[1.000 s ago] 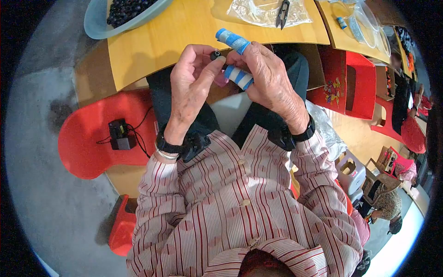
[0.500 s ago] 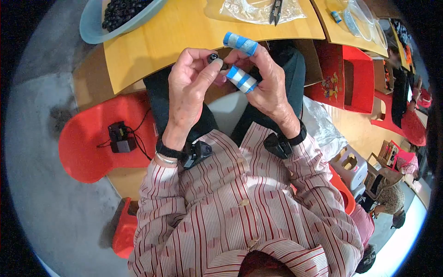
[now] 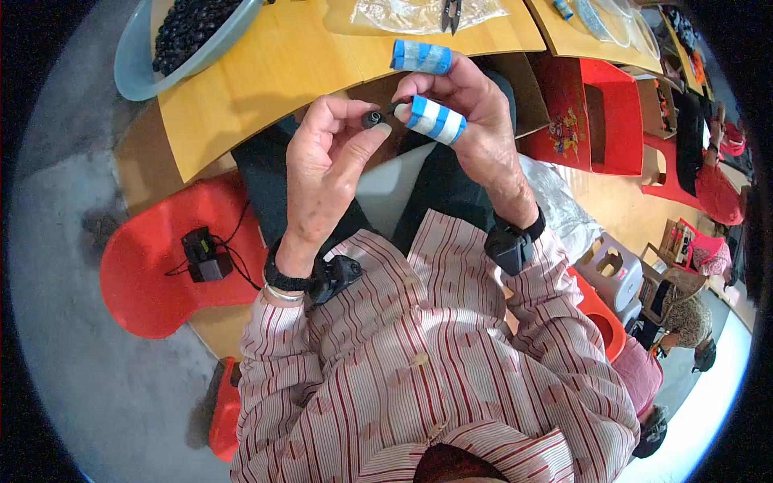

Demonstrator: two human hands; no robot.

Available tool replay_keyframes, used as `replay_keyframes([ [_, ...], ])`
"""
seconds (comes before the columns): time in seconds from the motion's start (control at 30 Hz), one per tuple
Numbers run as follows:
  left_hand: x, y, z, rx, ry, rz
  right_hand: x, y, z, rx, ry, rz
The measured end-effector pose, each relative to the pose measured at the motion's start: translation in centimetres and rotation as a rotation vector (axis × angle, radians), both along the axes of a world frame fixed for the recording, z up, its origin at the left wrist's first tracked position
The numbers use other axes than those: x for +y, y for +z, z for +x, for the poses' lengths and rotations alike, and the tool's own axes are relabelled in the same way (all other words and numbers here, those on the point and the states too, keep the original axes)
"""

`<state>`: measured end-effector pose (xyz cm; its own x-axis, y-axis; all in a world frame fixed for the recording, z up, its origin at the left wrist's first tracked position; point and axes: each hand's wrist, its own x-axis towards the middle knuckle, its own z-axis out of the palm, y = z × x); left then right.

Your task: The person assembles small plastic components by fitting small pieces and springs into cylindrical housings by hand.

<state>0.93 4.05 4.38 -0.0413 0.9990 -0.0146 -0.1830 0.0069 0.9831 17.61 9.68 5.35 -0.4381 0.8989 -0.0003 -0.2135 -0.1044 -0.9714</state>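
Observation:
Between its thumb and forefinger, my left hand (image 3: 326, 165) pinches a small round black part (image 3: 372, 119) above my lap. Close by on the right, my right hand (image 3: 487, 121) has blue-and-white tape wrapped round its thumb (image 3: 436, 119) and forefinger (image 3: 421, 57). Those taped digits are apart. A small dark piece shows beside the right hand's other fingers, too small to name. Black straps with dark devices sit on both wrists.
A blue tub (image 3: 129, 66) of black parts stands on the yellow table (image 3: 274, 64), with a plastic bag (image 3: 386, 14) and black snips (image 3: 452, 13). A red chair (image 3: 161, 270) is at left. Red bins (image 3: 616, 121) and a seated person (image 3: 684, 314) are at right.
My right hand has moved slightly away from my left, and its taped thumb and forefinger have shifted. My left hand still pinches the black part. The view has shifted.

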Motion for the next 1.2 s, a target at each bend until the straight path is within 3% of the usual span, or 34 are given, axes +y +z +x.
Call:
replay_keyframes([
  [0.27, -0.4, 1.1, -0.1, 0.068, -0.107, -0.087, 0.0, 0.4, 0.7, -0.003, 0.048, -0.105],
  [0.57, -0.5, 0.7, 0.5, 0.173, -0.034, 0.036, -0.7, 0.2, 1.4, -0.020, 0.040, 0.060],
  [0.6, -0.6, 1.1, 0.2, 0.178, -0.104, -0.036, -0.7, 0.4, 1.5, -0.049, 0.060, 0.065],
  [1.2, -1.3, 0.5, 0.7, 0.559, 0.097, 0.300, -2.0, -0.1, 1.3, -0.252, 0.008, 0.324],
])
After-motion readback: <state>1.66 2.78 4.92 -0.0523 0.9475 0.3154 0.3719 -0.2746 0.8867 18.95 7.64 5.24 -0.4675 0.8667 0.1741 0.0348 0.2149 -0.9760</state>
